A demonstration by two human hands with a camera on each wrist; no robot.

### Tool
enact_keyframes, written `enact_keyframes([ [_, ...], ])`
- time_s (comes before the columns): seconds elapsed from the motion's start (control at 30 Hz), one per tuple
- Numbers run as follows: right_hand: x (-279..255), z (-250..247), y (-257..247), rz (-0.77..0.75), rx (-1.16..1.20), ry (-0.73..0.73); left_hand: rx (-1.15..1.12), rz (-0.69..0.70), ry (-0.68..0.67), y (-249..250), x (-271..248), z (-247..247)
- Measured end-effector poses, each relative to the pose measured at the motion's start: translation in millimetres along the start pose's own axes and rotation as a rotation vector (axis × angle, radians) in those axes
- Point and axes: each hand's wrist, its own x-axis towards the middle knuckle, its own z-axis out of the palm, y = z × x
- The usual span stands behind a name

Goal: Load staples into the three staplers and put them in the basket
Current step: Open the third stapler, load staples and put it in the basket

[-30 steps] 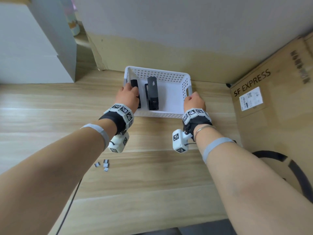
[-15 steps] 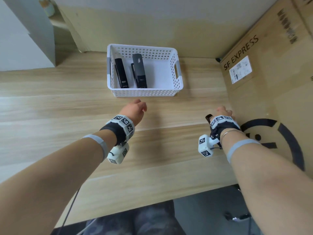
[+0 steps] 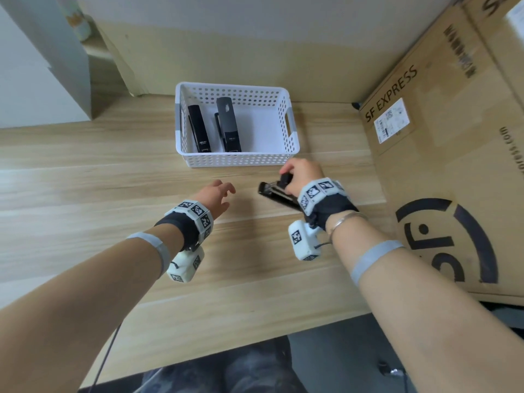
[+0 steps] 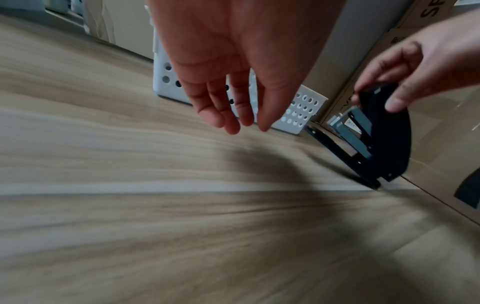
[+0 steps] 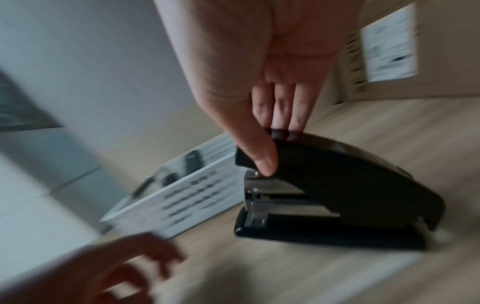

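On the table (image 3: 141, 171), just in front of the basket (image 3: 293, 137) and near the cardboard box (image 3: 453, 143), stands the third stapler (image 5: 337, 191). Its base lies flat on the wood. The right hand (image 3: 302, 174) is clamped on the front of its top cover: thumb on the near side, fingers (image 5: 283, 111) over the top edge. The wrist views show metal parts under the cover w/ a gap at the nose, so the cover looks a bit raised. If staples are already inside, I cannot tell.

The left hand (image 3: 217, 195) is empty, fingers relaxed & apart, above the table, a little left of the stapler, not touching it.

Two other staplers, a black one (image 3: 200, 129) & a grey one (image 3: 228, 126), lie side by side in the left half of the basket; the right half has free floor.

About handling, my judgement: the stapler is stiff, plastic shell w/ metal inside, rather heavy for its size, smooth, not fragile. The cover is hinged at the back, so a lift by the cover alone can swing it open. Better to hold the base w/ the left hand for loading, and to grip across both sides of the closed body for carrying.
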Motion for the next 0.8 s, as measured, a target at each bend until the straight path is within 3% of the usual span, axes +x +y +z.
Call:
enact_keyframes([
  [0.17, -10.2, 39.9, -60.8, -0.253, -0.111, -0.177, -0.008, -0.052, 0.024, -17.4, -14.8, -2.0],
  [0.3, -14.5, 61.7, -77.5, -0.309, -0.192, -0.31, -0.009, -0.075, 0.007, -36.6, -27.0, -0.2],
  [0.47, -11.4, 64.4, -77.1, -0.323, -0.172, -0.311, -0.086, -0.114, 0.062, -36.7, -33.3, 6.8],
  [0.57, -8.0, 50.4, -65.9, -0.242, 0.004, -0.379, -0.069, -0.093, 0.015, -28.4, -30.0, 6.5],
  [0.63, -2.1, 40.6, -50.7, -0.131, 0.083, -0.327, -0.043, -0.059, -0.022, -24.2, -28.1, 5.2],
  [0.7, 6.4, 35.8, -30.0, -0.03, 0.02, -0.3, -0.004, -0.029, -0.04, -21.3, -26.2, 5.3],
  [0.8, 11.9, 38.1, -2.7, 0.084, -0.081, -0.417, 0.032, -0.016, -0.04, -19.1, -23.4, 7.0],
])
